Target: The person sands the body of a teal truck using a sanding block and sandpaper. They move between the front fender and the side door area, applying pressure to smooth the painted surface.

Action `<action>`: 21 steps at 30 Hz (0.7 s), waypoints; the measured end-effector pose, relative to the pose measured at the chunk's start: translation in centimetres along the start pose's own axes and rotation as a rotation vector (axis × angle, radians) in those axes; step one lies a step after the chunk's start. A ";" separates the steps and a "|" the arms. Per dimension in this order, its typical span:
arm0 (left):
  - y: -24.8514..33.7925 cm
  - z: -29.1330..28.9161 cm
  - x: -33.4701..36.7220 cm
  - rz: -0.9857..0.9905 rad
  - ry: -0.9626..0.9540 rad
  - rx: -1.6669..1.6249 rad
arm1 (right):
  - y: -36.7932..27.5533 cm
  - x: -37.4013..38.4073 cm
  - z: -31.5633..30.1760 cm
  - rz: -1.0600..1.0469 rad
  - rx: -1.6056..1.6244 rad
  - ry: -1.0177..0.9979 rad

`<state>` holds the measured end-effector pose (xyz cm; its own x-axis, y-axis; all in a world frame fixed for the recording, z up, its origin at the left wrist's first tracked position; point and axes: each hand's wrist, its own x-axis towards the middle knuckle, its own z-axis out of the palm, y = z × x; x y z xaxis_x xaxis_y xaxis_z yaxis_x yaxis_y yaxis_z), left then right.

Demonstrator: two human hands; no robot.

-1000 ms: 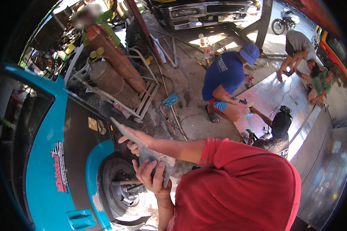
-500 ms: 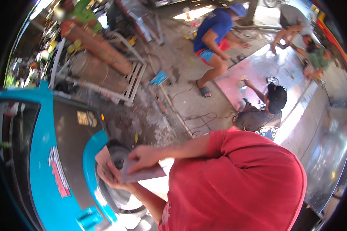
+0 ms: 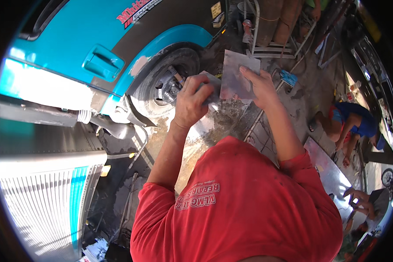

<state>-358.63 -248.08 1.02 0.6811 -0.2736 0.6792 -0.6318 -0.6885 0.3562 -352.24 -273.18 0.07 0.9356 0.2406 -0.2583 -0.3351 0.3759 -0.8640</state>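
In front of my chest both hands are raised, close together. My right hand [image 3: 263,86] pinches a flat, rectangular grey sheet [image 3: 233,78], thumb on its upper face and a reddish stain near the lower edge. The fingers of my left hand [image 3: 190,101] are curled around a smaller flat grey piece [image 3: 212,84], partly hidden by the hand. What either piece is made of, I cannot tell. Beyond the left hand is a vehicle wheel [image 3: 142,94] under a teal fender [image 3: 172,38]. A pinkish-beige patch [image 3: 138,66] marks the fender's edge.
The teal and grey vehicle door [image 3: 70,39] fills the upper left. A ribbed, whitish metal panel [image 3: 35,187] stands at lower left. Gas cylinders [image 3: 288,19] sit in a white metal frame [image 3: 273,54]. At right, a person in blue [image 3: 358,118] bends near a shiny sheet [image 3: 329,168].
My view has swung toward the vehicle, shifting the wheel and door. My hands were overlapping around the sheets; now they are apart, each with its own piece.
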 end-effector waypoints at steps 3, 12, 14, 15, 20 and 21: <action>-3.1 -2.6 -2.8 -0.806 0.332 -0.231 | 2.0 -0.9 2.1 0.105 -0.119 0.026; 1.9 -0.1 -3.6 -0.664 0.707 -1.425 | 5.9 -1.1 7.4 -0.043 0.114 -0.132; 2.9 0.6 -3.6 -0.710 0.677 -1.326 | 5.8 -1.7 7.6 -0.019 0.173 -0.146; 3.4 0.8 -3.7 -0.749 0.673 -1.255 | 5.4 -2.0 7.6 -0.008 0.215 -0.132; 5.3 1.3 -3.1 -0.848 0.567 -1.088 | 2.2 -2.9 7.1 -0.116 0.099 -0.150; 5.6 1.0 -2.9 -0.840 0.525 -1.029 | 1.5 -3.0 6.9 -0.148 0.094 -0.183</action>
<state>-363.72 -251.81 0.41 0.9113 0.3966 0.1106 -0.2537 0.3292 0.9095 -356.33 -267.14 2.52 0.9426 0.3311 -0.0420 -0.2125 0.4984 -0.8405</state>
